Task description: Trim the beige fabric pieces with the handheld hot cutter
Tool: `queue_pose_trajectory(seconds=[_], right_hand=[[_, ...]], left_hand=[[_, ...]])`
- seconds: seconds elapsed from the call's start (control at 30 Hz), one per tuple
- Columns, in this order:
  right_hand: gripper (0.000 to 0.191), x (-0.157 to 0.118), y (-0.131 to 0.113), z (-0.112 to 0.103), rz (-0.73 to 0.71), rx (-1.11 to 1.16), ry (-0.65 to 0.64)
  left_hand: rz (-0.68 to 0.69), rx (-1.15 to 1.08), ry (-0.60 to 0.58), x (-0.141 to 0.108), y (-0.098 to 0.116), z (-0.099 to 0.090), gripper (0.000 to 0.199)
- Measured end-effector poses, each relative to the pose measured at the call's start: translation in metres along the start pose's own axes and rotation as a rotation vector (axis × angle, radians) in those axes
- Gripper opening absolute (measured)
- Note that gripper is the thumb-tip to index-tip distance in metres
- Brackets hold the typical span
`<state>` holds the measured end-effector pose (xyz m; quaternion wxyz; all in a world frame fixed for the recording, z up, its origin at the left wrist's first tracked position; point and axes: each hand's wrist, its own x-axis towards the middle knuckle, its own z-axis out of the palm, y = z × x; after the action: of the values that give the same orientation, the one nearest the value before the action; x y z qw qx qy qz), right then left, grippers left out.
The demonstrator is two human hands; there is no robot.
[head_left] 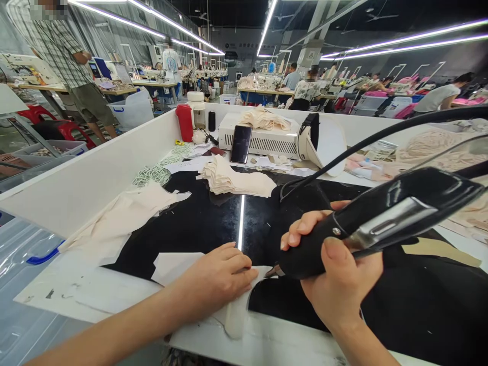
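My left hand lies flat, fingers stretched out, over a pale piece of fabric at the front edge of the black work surface. White paper-like material shows beside that hand. My right hand is wrapped round a black corded hand tool with a silver lever and a narrow metal tip. The tip touches or hovers just at the right edge of the pale fabric, close to my left fingertips; I cannot tell which.
A stack of cream fabric pieces lies ahead, with more cream fabric to the left. Behind are a phone, a white vented box and a red flask. The tool's thick black cable arcs over the right side.
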<state>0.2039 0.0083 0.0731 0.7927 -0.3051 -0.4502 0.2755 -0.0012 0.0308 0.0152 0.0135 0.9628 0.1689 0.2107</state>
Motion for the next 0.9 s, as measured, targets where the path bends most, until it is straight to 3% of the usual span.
queue_pose_trajectory(seconds=[0.17, 0.37, 0.7, 0.9], right_hand=[[0.04, -0.001, 0.001, -0.002, 0.0, -0.063, -0.037], [0.042, 0.007, -0.005, -0.006, -0.034, -0.002, 0.035], [0.046, 0.004, -0.003, -0.008, -0.037, -0.028, 0.05], [0.042, 0.003, -0.004, -0.01, -0.03, -0.083, 0.011]], left_hand=[[-0.011, -0.012, -0.003, -0.001, 0.0, -0.002, 0.017], [-0.001, -0.017, 0.035, -0.003, -0.001, 0.003, 0.013], [-0.005, -0.019, 0.036, -0.002, 0.0, 0.0, 0.018], [0.003, -0.015, 0.051, -0.002, -0.002, -0.001, 0.015]])
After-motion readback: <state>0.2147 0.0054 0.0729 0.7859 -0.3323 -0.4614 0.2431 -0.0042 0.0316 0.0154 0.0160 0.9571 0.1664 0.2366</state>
